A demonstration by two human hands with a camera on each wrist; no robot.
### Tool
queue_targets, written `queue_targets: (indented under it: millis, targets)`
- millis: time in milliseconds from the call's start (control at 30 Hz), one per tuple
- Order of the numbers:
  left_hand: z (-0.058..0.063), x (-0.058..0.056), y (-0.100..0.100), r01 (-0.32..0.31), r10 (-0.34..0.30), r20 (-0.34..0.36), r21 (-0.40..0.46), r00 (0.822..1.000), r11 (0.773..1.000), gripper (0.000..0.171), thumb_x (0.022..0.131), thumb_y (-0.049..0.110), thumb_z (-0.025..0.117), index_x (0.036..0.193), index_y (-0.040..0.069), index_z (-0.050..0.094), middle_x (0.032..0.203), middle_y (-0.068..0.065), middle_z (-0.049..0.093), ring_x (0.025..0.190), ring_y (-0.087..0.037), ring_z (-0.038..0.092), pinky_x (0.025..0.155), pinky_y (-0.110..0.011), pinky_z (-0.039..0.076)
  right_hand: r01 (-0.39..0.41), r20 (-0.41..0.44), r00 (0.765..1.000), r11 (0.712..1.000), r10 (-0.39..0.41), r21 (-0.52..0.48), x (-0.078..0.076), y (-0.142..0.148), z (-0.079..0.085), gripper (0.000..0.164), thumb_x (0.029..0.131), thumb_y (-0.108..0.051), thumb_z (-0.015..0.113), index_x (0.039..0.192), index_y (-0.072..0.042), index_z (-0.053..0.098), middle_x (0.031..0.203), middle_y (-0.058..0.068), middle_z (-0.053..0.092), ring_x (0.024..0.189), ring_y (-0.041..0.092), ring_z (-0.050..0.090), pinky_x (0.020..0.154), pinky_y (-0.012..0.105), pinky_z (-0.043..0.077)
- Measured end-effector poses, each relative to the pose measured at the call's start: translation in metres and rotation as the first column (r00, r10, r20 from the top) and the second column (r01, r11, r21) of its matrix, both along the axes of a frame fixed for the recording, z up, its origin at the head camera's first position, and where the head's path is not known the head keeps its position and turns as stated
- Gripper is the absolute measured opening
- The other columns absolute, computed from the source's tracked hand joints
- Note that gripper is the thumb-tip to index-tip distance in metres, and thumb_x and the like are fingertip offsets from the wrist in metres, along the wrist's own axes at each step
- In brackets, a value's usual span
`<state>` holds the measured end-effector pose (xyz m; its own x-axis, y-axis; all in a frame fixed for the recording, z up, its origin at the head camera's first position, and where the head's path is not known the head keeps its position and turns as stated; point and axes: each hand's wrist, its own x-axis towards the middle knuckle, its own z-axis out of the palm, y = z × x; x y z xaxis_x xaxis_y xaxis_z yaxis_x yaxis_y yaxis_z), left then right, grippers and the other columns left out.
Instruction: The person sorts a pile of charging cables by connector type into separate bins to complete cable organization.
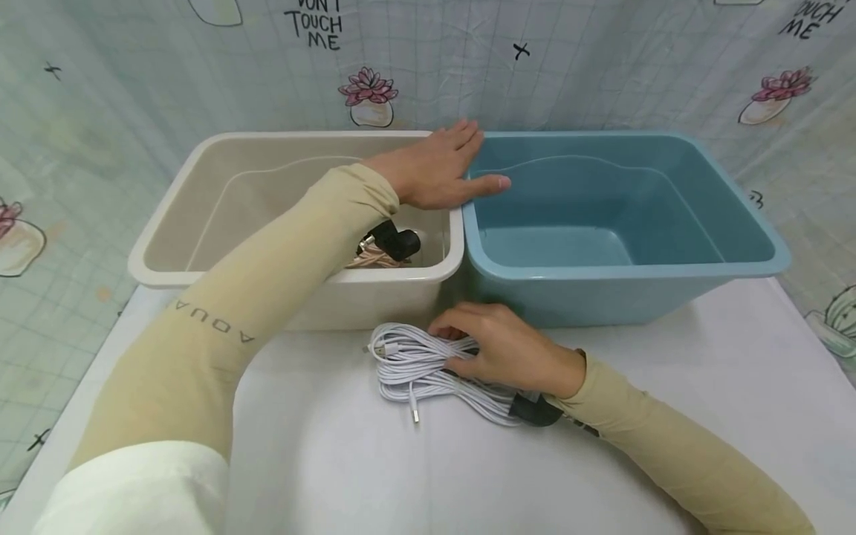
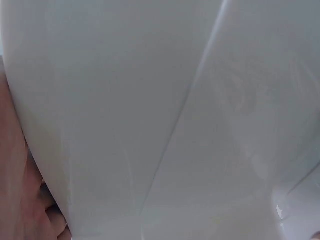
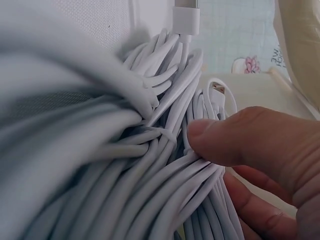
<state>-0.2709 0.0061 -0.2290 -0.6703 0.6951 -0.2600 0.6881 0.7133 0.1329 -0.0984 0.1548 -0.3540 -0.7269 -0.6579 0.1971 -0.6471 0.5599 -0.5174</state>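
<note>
Across the meeting rims of a beige plastic bin (image 1: 428, 273) and a blue plastic bin (image 1: 635, 272), my left hand (image 1: 438, 169) rests with its fingers straight and thumb spread. Below the bins, my right hand (image 1: 511, 349) grips a bundle of coiled white USB cables (image 1: 417, 364) on the table. In the right wrist view the thumb (image 3: 235, 135) presses on the cables (image 3: 150, 180), with other fingers curled behind them. A metal USB plug (image 1: 415, 413) sticks out of the bundle's near side. The left wrist view is mostly filled by a pale, smooth surface.
Inside the beige bin lie a black object (image 1: 397, 241) and some copper-coloured cord (image 1: 374, 258), partly hidden by my left arm. A black piece (image 1: 535, 410) sits under my right wrist. A white cloth (image 1: 334, 461) covers the table; a printed curtain (image 1: 441, 67) hangs behind the bins.
</note>
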Motion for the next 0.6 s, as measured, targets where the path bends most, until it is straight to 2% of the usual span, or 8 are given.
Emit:
queue_targets:
  millis: [600]
  targets:
    - [0.0006, -0.002, 0.0001, 0.001, -0.001, 0.0, -0.01, 1.0, 1.0, 0.096, 0.104, 0.071, 0.022, 0.165, 0.004, -0.009, 0.175, -0.014, -0.015, 0.164, -0.027, -0.017, 0.136, -0.046, -0.005, 0.008, 0.001, 1.0, 1.0, -0.008, -0.013, -0.0004, 0.0003, 0.0029, 0.032, 0.082, -0.009, 0.084, 0.113, -0.012, 0.077, 0.1, -0.002, 0.073, 0.09, 0.007, 0.069, 0.079, 0.023, 0.06]
